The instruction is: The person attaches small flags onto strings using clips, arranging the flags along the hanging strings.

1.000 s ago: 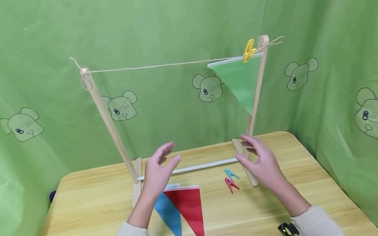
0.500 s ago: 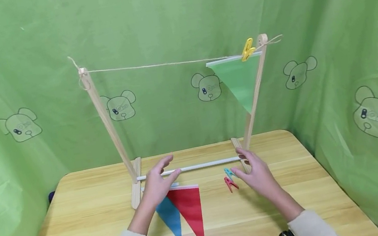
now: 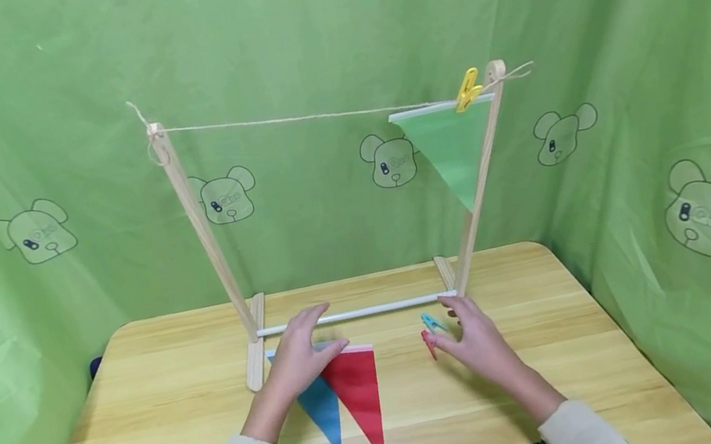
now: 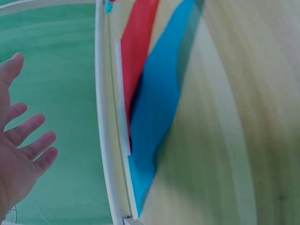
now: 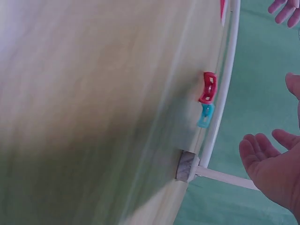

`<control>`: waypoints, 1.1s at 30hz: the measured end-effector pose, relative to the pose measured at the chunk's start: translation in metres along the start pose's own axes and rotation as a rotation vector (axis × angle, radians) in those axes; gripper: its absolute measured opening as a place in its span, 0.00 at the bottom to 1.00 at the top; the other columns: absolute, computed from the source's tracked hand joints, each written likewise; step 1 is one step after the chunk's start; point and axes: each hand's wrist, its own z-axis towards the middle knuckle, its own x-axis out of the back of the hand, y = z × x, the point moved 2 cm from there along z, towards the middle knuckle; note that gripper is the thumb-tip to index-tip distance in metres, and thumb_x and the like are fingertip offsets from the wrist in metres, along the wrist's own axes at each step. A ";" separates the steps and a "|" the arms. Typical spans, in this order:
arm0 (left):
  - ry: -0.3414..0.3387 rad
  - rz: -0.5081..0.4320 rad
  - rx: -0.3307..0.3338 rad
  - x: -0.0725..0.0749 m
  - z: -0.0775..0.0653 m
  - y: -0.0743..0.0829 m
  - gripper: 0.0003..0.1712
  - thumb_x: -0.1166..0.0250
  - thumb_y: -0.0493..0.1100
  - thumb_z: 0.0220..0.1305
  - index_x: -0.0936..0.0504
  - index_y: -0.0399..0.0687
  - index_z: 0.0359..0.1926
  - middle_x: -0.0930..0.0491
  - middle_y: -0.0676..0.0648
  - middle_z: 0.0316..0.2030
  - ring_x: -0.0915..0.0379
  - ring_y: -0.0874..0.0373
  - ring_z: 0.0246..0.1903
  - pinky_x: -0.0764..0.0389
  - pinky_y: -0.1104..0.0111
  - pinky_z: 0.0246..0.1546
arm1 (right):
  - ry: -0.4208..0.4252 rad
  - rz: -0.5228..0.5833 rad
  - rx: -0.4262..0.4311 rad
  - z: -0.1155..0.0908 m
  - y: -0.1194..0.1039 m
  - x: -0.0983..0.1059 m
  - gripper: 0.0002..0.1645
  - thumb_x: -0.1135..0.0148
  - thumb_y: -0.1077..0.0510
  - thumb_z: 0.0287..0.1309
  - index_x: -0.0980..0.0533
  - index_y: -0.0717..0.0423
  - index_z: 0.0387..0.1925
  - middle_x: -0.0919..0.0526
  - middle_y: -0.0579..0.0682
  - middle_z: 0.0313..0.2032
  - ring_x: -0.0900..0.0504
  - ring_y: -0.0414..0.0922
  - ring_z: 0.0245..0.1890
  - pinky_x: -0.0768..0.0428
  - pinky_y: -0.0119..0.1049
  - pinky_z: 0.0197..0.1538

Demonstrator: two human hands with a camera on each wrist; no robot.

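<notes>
My left hand (image 3: 298, 353) hovers over the upper part of the red pennant (image 3: 359, 392) and the blue pennant (image 3: 323, 413), which overlap on the table. Its fingers are spread with nothing between them, as the left wrist view confirms. Beside the red clothespin (image 3: 429, 345) and the blue clothespin (image 3: 432, 322), my right hand (image 3: 479, 335) is held with thumb and fingers apart. In the right wrist view both clothespins lie on the table, apart from the hand. A green pennant (image 3: 450, 150) hangs from the string (image 3: 308, 116) by a yellow clothespin (image 3: 467, 90).
Two wooden posts, the left post (image 3: 203, 233) and the right post (image 3: 484, 167), hold the string up. A white rod (image 3: 371, 310) joins them low down, behind the pennants. The wooden table (image 3: 143, 434) ends at a green printed curtain (image 3: 313, 221).
Both hands have come down toward the table. The right hand has also moved left, close to the clothespins. Pennants and clothespins stay in place.
</notes>
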 end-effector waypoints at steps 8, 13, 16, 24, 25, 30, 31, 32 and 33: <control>-0.030 0.115 -0.016 -0.007 -0.003 -0.010 0.47 0.24 0.60 0.60 0.31 0.50 0.75 0.27 0.41 0.68 0.32 0.42 0.68 0.23 0.47 0.65 | -0.039 -0.056 -0.008 -0.005 0.005 -0.010 0.50 0.22 0.46 0.55 0.34 0.65 0.70 0.26 0.65 0.62 0.23 0.62 0.61 0.23 0.60 0.65; -0.077 0.144 0.010 -0.013 -0.004 -0.018 0.49 0.24 0.61 0.59 0.33 0.51 0.76 0.27 0.42 0.68 0.31 0.42 0.67 0.22 0.49 0.64 | -0.054 -0.077 -0.023 -0.008 0.009 -0.015 0.50 0.21 0.44 0.53 0.32 0.67 0.67 0.24 0.65 0.60 0.23 0.61 0.60 0.22 0.58 0.64; -0.098 0.156 0.012 -0.017 -0.005 -0.022 0.49 0.24 0.61 0.58 0.32 0.50 0.75 0.27 0.42 0.68 0.32 0.42 0.67 0.22 0.49 0.65 | -0.068 -0.079 -0.048 -0.010 0.011 -0.017 0.49 0.21 0.43 0.52 0.31 0.67 0.66 0.23 0.64 0.59 0.22 0.59 0.58 0.21 0.57 0.63; -0.111 0.156 0.010 -0.024 -0.005 -0.033 0.47 0.22 0.57 0.58 0.29 0.47 0.73 0.28 0.41 0.68 0.33 0.41 0.67 0.24 0.46 0.65 | -0.086 -0.149 -0.050 -0.014 0.016 -0.025 0.49 0.20 0.42 0.51 0.29 0.68 0.63 0.21 0.60 0.53 0.20 0.53 0.50 0.17 0.51 0.55; -0.113 0.153 0.010 -0.024 -0.005 -0.034 0.46 0.22 0.57 0.58 0.29 0.47 0.73 0.28 0.40 0.68 0.33 0.41 0.67 0.24 0.46 0.65 | -0.085 -0.152 -0.055 -0.014 0.017 -0.025 0.48 0.20 0.42 0.51 0.29 0.68 0.63 0.20 0.60 0.52 0.20 0.53 0.50 0.17 0.51 0.55; -0.124 0.157 0.011 -0.027 -0.005 -0.037 0.43 0.22 0.56 0.58 0.26 0.44 0.69 0.26 0.39 0.67 0.32 0.41 0.66 0.25 0.47 0.66 | -0.095 -0.157 -0.080 -0.014 0.018 -0.026 0.46 0.20 0.43 0.51 0.27 0.68 0.62 0.20 0.58 0.48 0.22 0.48 0.42 0.17 0.46 0.47; -0.129 0.163 0.014 -0.028 -0.005 -0.038 0.42 0.22 0.56 0.59 0.25 0.44 0.69 0.26 0.39 0.66 0.32 0.41 0.66 0.25 0.47 0.67 | -0.097 -0.156 -0.083 -0.014 0.017 -0.026 0.46 0.19 0.44 0.51 0.26 0.68 0.62 0.20 0.57 0.47 0.23 0.47 0.41 0.17 0.45 0.46; -0.130 0.168 0.014 -0.029 -0.005 -0.039 0.41 0.22 0.56 0.59 0.24 0.44 0.68 0.26 0.39 0.65 0.32 0.41 0.66 0.25 0.47 0.67 | -0.099 -0.153 -0.089 -0.014 0.018 -0.026 0.46 0.19 0.44 0.50 0.26 0.68 0.62 0.21 0.57 0.46 0.24 0.46 0.39 0.18 0.44 0.44; -0.132 0.175 0.015 -0.029 -0.005 -0.039 0.40 0.23 0.56 0.59 0.24 0.44 0.67 0.25 0.39 0.65 0.32 0.41 0.66 0.26 0.48 0.67 | -0.102 -0.152 -0.093 -0.013 0.018 -0.026 0.45 0.19 0.44 0.50 0.26 0.68 0.62 0.21 0.56 0.45 0.24 0.46 0.39 0.18 0.43 0.44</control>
